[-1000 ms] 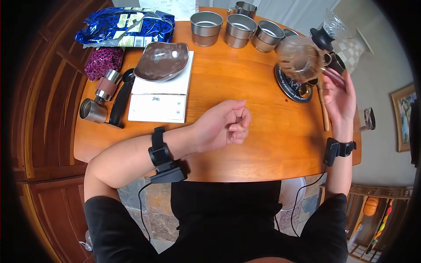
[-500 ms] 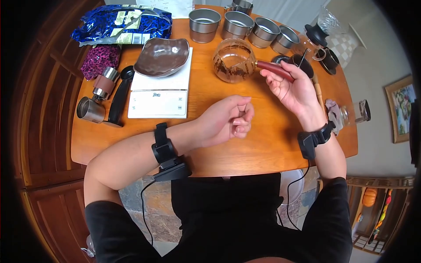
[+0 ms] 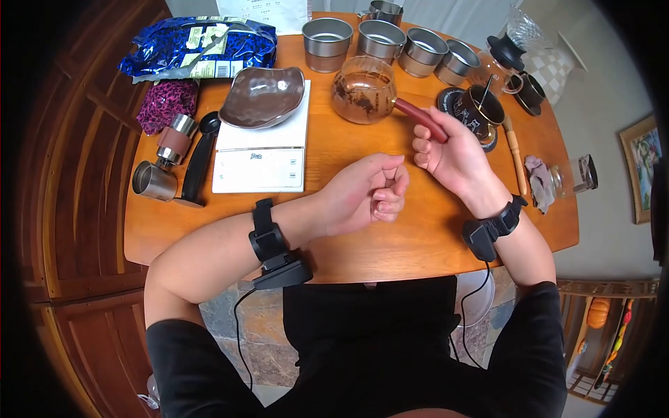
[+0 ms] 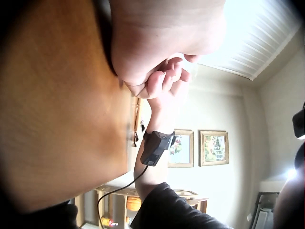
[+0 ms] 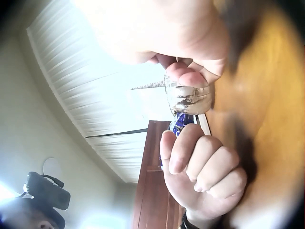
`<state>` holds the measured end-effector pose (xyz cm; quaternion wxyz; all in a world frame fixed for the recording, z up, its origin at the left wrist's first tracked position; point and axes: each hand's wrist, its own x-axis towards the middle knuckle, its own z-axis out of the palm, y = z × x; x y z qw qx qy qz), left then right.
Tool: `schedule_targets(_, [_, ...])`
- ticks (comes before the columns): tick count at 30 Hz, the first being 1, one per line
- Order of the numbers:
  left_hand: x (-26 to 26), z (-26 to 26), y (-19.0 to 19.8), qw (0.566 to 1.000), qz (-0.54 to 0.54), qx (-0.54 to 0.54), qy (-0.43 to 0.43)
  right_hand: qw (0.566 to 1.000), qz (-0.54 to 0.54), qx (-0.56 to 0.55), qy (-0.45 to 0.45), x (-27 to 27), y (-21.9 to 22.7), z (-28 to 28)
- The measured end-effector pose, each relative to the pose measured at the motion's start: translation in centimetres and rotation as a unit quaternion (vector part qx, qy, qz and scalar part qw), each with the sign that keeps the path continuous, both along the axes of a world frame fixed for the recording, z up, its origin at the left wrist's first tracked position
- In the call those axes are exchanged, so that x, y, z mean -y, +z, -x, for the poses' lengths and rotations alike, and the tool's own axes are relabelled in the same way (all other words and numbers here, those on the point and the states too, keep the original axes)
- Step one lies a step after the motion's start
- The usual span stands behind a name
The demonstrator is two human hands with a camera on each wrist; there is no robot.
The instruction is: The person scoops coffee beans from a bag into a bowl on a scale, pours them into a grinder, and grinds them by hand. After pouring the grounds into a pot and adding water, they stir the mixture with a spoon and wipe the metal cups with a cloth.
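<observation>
My right hand (image 3: 453, 153) grips the dark red wooden handle (image 3: 421, 120) of a round glass pot (image 3: 362, 101). Brown residue streaks the inside of the glass, which stands toward the back middle of the table. In the right wrist view, the curled fingertips (image 5: 193, 78) overlap the streaked glass. My left hand (image 3: 366, 195) lies idle near the table's front, its fingers loosely curled around nothing. It also shows below the pot in the right wrist view.
Several metal cups (image 3: 327, 43) line the back edge. A brown dish (image 3: 261, 97) sits on a white scale (image 3: 258, 171) at left, beside a hand grinder (image 3: 174, 143) and blue bags (image 3: 209, 52). Right of my hand are a dark cup (image 3: 488, 104), a wooden-handled brush (image 3: 514, 150) and a cloth (image 3: 540, 182).
My right hand has brought the glass pot leftward from the dark cup and saucer to the back middle, then a little farther left. My left hand has stayed in place.
</observation>
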<state>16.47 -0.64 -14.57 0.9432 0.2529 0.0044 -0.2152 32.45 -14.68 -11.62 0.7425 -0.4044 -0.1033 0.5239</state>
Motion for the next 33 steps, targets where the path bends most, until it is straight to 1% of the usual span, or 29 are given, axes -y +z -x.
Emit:
schedule_targets(2, [0.1,0.0,0.2,1.0,-0.006,-0.002,0.007,0.998,0.04,0.037,-0.026,-0.4,0.3,0.9])
schedule_targets(3, [0.2,0.0,0.4,1.0,-0.009,-0.003,0.008,0.999,0.035,0.036,-0.017,-0.5,0.4,1.1])
schedule_targets(5, [0.3,0.1,0.6,0.999,-0.018,-0.016,0.021,0.997,0.05,0.048,-0.041,-0.9,0.7,1.7])
schedule_targets(7, [0.3,0.2,0.7,0.999,-0.024,-0.022,0.026,0.999,0.025,0.031,-0.015,-1.3,-0.1,1.4])
schedule_targets(9, [0.3,0.2,0.7,0.999,-0.028,-0.022,0.026,0.995,0.062,0.073,-0.007,-1.6,0.6,1.9])
schedule_targets(11, [0.3,0.2,0.7,0.999,-0.026,-0.013,0.026,0.992,0.068,0.101,0.037,-1.1,0.5,1.4])
schedule_targets(14, [0.3,0.4,1.0,0.999,-0.023,-0.008,0.043,0.972,0.12,0.199,0.031,2.0,2.3,0.9])
schedule_targets(15, [0.3,0.4,0.9,0.999,-0.025,-0.009,0.041,0.962,0.12,0.245,0.036,3.6,3.0,0.1])
schedule_targets(17, [0.3,0.4,0.9,0.999,-0.027,-0.011,0.043,0.9,0.156,0.404,0.048,7.3,4.8,-1.9])
schedule_targets(18, [0.3,0.3,1.1,0.998,-0.031,-0.008,0.045,0.848,0.173,0.5,0.03,9.3,5.2,-3.4])
schedule_targets(19, [0.3,0.3,1.1,0.999,-0.029,-0.009,0.045,0.785,0.187,0.591,0.011,11.4,5.6,-4.6])
schedule_targets(20, [0.4,0.3,1.1,0.999,-0.029,-0.009,0.045,0.708,0.28,0.649,-0.017,13.1,6.6,-4.8])
schedule_targets(21, [0.4,0.3,1.1,0.998,-0.029,-0.01,0.046,0.617,0.366,0.696,-0.043,14.7,7.7,-5.1])
schedule_targets(23, [0.4,0.3,1.0,0.998,-0.03,-0.008,0.046,0.474,0.464,0.745,-0.075,18.2,7.1,-6.6])
schedule_targets(24, [0.4,0.3,1.1,0.998,-0.03,-0.01,0.046,0.434,0.477,0.761,-0.069,19.8,6.6,-7.0])
schedule_targets(27, [0.4,0.3,1.1,0.998,-0.032,-0.011,0.05,0.444,0.526,0.725,-0.021,22.8,4.6,-7.1])
schedule_targets(28, [0.4,0.3,1.1,0.998,-0.033,-0.011,0.05,0.406,0.48,0.777,-0.016,24.5,2.9,-8.0])
schedule_targets(31, [0.4,0.3,1.1,0.998,-0.031,-0.016,0.05,0.544,0.494,0.678,-0.031,24.7,3.4,-7.5])
schedule_targets(33, [0.4,0.3,1.2,0.998,-0.032,-0.017,0.05,0.549,0.497,0.671,-0.035,25.2,3.5,-7.7])
